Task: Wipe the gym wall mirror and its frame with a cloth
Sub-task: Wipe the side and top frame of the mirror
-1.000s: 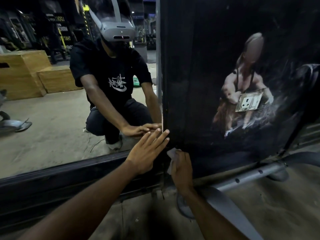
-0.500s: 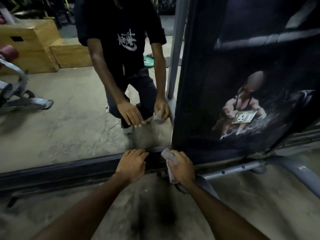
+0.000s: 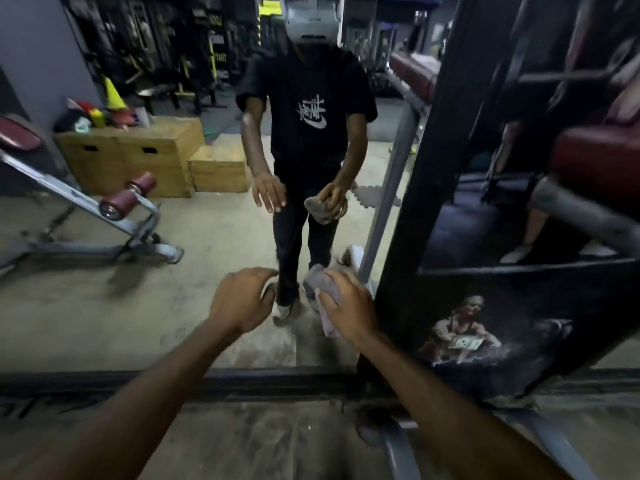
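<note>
Cloth (image 3: 320,289) bunched in the right hand (image 3: 349,311), fingers wrapped round it, up in front of the mirror (image 3: 121,306). Left hand (image 3: 242,301) at its nine o'clock, loosely curled, holding nothing. Black frame (image 3: 242,379) runs along six o'clock, poster (image 3: 460,327) at four.

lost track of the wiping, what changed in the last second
Both hands came off the bottom frame and rose in front of the mirror: the left hand now hangs free, the right hand lifted the cloth away. The reflection shows the person standing, not crouching. The cloth stays gripped in the right hand.
</note>
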`<action>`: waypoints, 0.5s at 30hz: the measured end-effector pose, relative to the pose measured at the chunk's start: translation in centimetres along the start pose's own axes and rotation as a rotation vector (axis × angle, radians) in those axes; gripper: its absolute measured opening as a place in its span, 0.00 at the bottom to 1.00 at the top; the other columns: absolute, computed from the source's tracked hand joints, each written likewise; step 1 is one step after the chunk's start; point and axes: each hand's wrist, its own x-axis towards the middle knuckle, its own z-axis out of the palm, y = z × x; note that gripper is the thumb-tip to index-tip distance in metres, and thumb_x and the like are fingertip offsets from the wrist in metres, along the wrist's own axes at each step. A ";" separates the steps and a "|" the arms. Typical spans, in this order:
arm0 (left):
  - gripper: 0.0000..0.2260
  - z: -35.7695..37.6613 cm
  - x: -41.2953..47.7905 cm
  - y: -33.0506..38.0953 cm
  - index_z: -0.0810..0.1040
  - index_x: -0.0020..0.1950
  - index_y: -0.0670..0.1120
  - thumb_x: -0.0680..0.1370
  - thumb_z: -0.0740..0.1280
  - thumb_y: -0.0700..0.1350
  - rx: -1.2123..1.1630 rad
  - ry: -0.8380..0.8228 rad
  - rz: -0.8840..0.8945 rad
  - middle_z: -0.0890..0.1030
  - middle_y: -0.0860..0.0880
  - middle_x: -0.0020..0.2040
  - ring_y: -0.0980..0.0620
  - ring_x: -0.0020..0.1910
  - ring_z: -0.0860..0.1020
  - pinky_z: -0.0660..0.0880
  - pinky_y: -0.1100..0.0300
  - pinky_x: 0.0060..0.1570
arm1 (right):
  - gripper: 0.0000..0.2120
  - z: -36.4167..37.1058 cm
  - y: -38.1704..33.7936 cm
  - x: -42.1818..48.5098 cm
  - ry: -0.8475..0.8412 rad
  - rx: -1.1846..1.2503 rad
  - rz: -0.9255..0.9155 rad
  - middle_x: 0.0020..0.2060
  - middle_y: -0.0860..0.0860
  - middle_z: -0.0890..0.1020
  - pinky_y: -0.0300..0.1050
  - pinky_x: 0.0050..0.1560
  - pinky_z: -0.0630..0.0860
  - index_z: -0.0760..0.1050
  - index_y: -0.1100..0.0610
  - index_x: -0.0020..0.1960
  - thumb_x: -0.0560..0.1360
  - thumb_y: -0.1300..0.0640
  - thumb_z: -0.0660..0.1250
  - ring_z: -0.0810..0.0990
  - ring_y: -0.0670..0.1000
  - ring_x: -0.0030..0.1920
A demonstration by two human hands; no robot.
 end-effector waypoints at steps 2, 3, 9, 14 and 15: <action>0.15 -5.1 2.1 0.1 0.80 0.66 0.48 0.81 0.64 0.49 0.015 0.078 0.017 0.84 0.46 0.62 0.42 0.60 0.81 0.76 0.47 0.57 | 0.18 -3.2 -4.0 3.4 0.072 -0.017 -0.075 0.58 0.51 0.79 0.50 0.52 0.78 0.76 0.50 0.68 0.79 0.49 0.69 0.80 0.55 0.56; 0.15 -7.2 3.2 0.3 0.80 0.66 0.47 0.81 0.65 0.48 0.013 0.128 0.035 0.83 0.46 0.62 0.42 0.60 0.81 0.76 0.47 0.57 | 0.18 -4.7 -5.6 5.0 0.104 -0.019 -0.115 0.58 0.52 0.79 0.50 0.52 0.78 0.76 0.51 0.68 0.79 0.49 0.69 0.80 0.55 0.55; 0.16 -19.8 9.6 1.8 0.80 0.66 0.48 0.81 0.63 0.49 0.045 0.390 0.139 0.83 0.47 0.63 0.43 0.62 0.79 0.72 0.47 0.59 | 0.18 -14.7 -14.6 13.2 0.357 -0.054 -0.264 0.58 0.53 0.78 0.50 0.52 0.77 0.75 0.51 0.69 0.81 0.49 0.67 0.79 0.55 0.55; 0.17 -30.1 15.1 4.9 0.81 0.63 0.52 0.79 0.60 0.53 0.097 0.593 0.293 0.83 0.51 0.63 0.46 0.61 0.80 0.74 0.47 0.61 | 0.19 -23.2 -20.6 18.6 0.551 -0.089 -0.322 0.58 0.54 0.78 0.46 0.52 0.74 0.75 0.50 0.72 0.81 0.51 0.67 0.78 0.54 0.54; 0.15 -32.3 16.3 5.9 0.81 0.62 0.53 0.79 0.61 0.53 0.106 0.632 0.321 0.83 0.52 0.62 0.47 0.61 0.80 0.73 0.48 0.62 | 0.19 -25.1 -22.0 19.5 0.600 -0.079 -0.342 0.58 0.53 0.78 0.45 0.52 0.75 0.75 0.50 0.71 0.81 0.51 0.68 0.78 0.53 0.53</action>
